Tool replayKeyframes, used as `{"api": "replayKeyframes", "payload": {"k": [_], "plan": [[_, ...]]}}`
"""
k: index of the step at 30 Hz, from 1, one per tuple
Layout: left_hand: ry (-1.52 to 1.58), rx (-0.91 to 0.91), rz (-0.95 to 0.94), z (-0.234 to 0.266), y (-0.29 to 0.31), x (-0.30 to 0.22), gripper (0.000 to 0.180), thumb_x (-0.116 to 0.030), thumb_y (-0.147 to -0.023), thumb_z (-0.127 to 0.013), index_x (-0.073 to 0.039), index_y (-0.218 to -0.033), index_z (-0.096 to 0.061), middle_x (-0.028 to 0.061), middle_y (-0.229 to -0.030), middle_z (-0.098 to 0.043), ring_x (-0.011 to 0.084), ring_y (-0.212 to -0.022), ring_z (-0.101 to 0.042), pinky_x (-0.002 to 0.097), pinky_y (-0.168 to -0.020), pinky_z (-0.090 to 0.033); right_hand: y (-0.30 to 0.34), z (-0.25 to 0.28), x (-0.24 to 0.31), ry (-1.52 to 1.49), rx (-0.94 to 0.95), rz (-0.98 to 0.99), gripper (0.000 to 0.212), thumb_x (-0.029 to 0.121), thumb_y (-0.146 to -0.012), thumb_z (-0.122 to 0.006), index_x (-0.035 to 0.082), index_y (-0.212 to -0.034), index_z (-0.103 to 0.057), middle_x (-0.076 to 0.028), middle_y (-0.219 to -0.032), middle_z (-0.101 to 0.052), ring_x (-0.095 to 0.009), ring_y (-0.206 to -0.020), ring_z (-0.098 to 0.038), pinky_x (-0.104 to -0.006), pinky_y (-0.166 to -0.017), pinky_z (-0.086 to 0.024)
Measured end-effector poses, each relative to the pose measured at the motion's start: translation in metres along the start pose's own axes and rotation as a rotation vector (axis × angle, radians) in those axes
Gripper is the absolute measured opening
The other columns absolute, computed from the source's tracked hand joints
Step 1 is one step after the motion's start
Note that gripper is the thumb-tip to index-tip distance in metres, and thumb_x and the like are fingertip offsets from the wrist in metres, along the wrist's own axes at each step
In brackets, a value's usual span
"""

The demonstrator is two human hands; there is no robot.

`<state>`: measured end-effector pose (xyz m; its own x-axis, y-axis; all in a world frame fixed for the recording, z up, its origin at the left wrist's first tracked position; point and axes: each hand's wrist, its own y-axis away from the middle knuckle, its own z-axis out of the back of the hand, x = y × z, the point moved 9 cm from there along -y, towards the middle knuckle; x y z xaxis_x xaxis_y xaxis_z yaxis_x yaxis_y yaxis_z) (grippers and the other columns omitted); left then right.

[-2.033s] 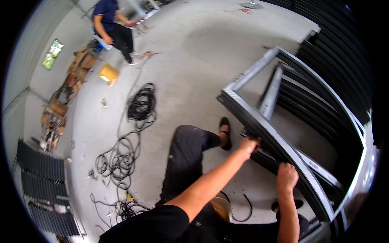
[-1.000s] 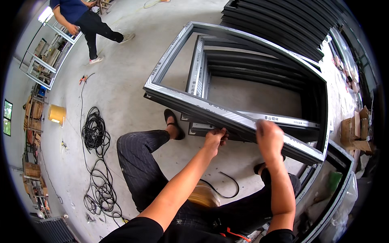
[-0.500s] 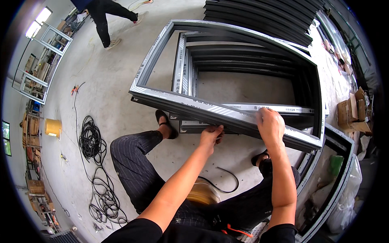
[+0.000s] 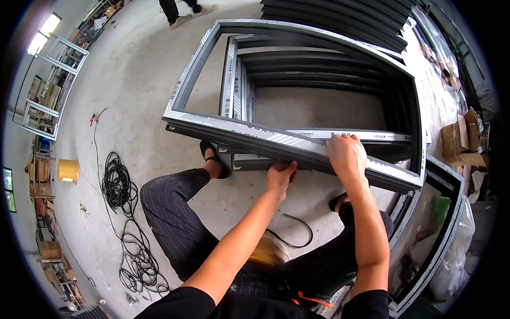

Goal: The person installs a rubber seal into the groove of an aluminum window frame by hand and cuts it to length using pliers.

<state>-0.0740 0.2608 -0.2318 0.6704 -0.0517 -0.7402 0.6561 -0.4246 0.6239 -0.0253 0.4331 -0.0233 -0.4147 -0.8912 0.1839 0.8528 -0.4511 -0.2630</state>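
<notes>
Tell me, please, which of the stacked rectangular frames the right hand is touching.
The topmost rectangular frame, lying askew across the lower frames: the right hand is on its near rail, whereas the others sit beneath it.

A workshop is indicated by stacked frames (image 4: 319, 70), piled dark bars (image 4: 340, 18) and black cable (image 4: 118, 183) strewn across grey floor (image 4: 143, 80).

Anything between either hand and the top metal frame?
Nothing visible. The right hand is curled against the near rail of the top frame, with nothing showing in between. The left hand is at that rail's lower edge, also unobstructed from above; whether its fingertips touch the underside can't be seen.
</notes>
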Motion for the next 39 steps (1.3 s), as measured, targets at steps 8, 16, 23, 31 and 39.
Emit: {"api": "replayKeyframes", "payload": {"k": [8,16,23,31,39], "plan": [[0.038,-0.104,0.065,0.025,0.004,-0.016,0.025,-0.029,-0.081,-0.078,-0.01,-0.083,-0.062,0.0014,-0.075,-0.065,0.0097,-0.064,-0.059,0.0241,-0.054,-0.045,0.005,-0.01,-0.015,-0.043,0.043,-0.034,0.025,0.023,-0.086,-0.063,0.002,-0.072,-0.064,-0.013,-0.072,-0.063,-0.033,-0.074,-0.059,-0.0415,-0.071,-0.049],[0.346,-0.183,0.032,0.124,-0.032,-0.053,0.027,-0.028,-0.078,-0.081,-0.01,-0.082,-0.06,0.0012,-0.072,-0.061,0.0122,-0.061,-0.057,0.0259,-0.046,-0.044,0.016,-0.001,-0.026,-0.081,0.104,-0.134,0.025,0.025,-0.087,-0.059,0.003,-0.08,-0.067,-0.016,-0.083,-0.066,-0.035,-0.085,-0.06,-0.0426,-0.08,-0.049],[0.099,-0.106,0.06,0.066,-0.016,-0.027,0.033,-0.035,-0.08,-0.077,-0.009,-0.093,-0.061,0.0035,-0.078,-0.064,0.0136,-0.063,-0.058,0.026,-0.05,-0.046,0.017,-0.005,-0.021,-0.012,0.034,-0.076,0.026,0.024,-0.089,-0.059,0.002,-0.076,-0.065,-0.014,-0.078,-0.065,-0.033,-0.079,-0.06,-0.0429,-0.073,-0.049],[0.102,0.0,0.072,-0.015,0.007,0.008,0.03,-0.033,-0.083,-0.076,-0.008,-0.089,-0.061,0.0035,-0.077,-0.064,0.0121,-0.064,-0.058,0.0261,-0.055,-0.044,0.011,-0.008,-0.017,-0.032,0.058,-0.034,0.028,0.026,-0.088,-0.059,0.002,-0.073,-0.065,-0.015,-0.077,-0.064,-0.034,-0.081,-0.061,-0.0436,-0.076,-0.049],[-0.003,-0.06,-0.016,-0.008,0.005,-0.006,0.031,-0.03,-0.091,-0.065,-0.004,-0.075,-0.062,0.003,-0.062,-0.058,0.0122,-0.048,-0.052,0.0276,-0.043,-0.039,0.012,0.015,-0.016,-0.078,0.065,-0.045,0.028,0.028,-0.085,-0.064,0.0,-0.083,-0.067,-0.018,-0.082,-0.064,-0.037,-0.086,-0.057,-0.0434,-0.078,-0.045]]}}
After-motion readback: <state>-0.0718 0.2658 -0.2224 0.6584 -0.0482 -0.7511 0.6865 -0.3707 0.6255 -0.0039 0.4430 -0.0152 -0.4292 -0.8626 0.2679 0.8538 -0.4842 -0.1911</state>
